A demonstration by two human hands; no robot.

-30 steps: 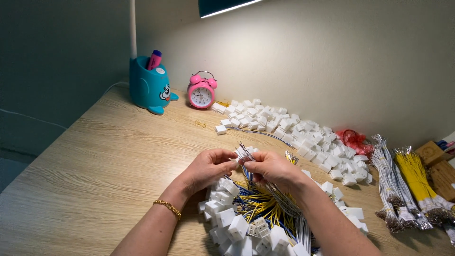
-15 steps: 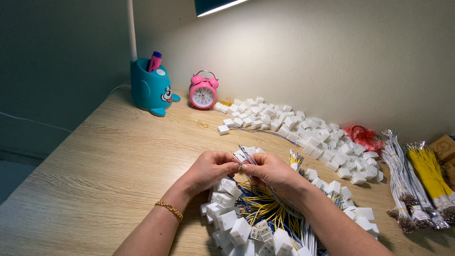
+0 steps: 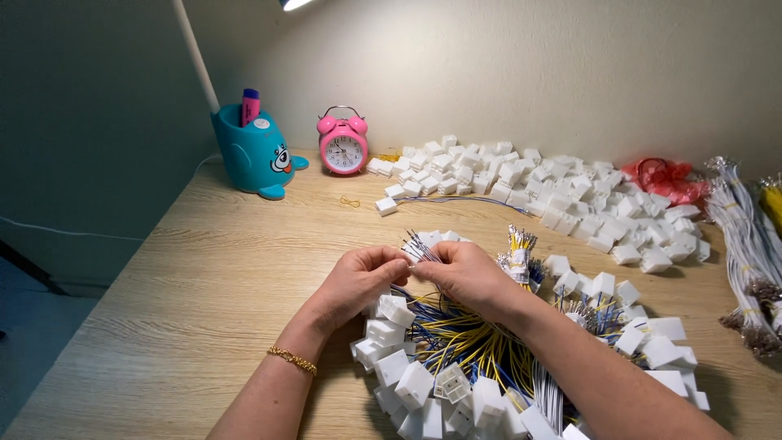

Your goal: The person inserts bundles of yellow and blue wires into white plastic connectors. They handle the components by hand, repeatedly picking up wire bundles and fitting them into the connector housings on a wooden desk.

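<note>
— Two piles are telling me how far this is going, reading left to right. By the wall a teal pen holder [image 3: 254,155] is standing with a pink marker [image 3: 250,106] in it, then a pink alarm clock [image 3: 343,145]. Neither is carrying a label I can make out.

— And the work itself?

— My left hand [image 3: 358,281] and right hand [image 3: 466,273] are coming together, fingertips almost touching, both pinching a white connector [image 3: 417,248] with thin dark wires [image 3: 414,238] fanning up from it, above the near middle of the surface [image 3: 204,293]. Under my wrists the wired connectors [image 3: 440,367] are lying in a ring, yellow and blue leads crossing in the middle; I am judging those as finished.

— What is remaining?

— Plenty, I think. A broad heap of bare white housings [image 3: 529,183] is spreading along the wall, looking larger than the wired lot. Behind it a crumpled red bag [image 3: 664,178] is sitting; I cannot tell what it is holding. At the far right, banded bundles of white wires [image 3: 745,244] are waiting, with a yellow bundle [image 3: 772,200] at the frame's edge.
</note>
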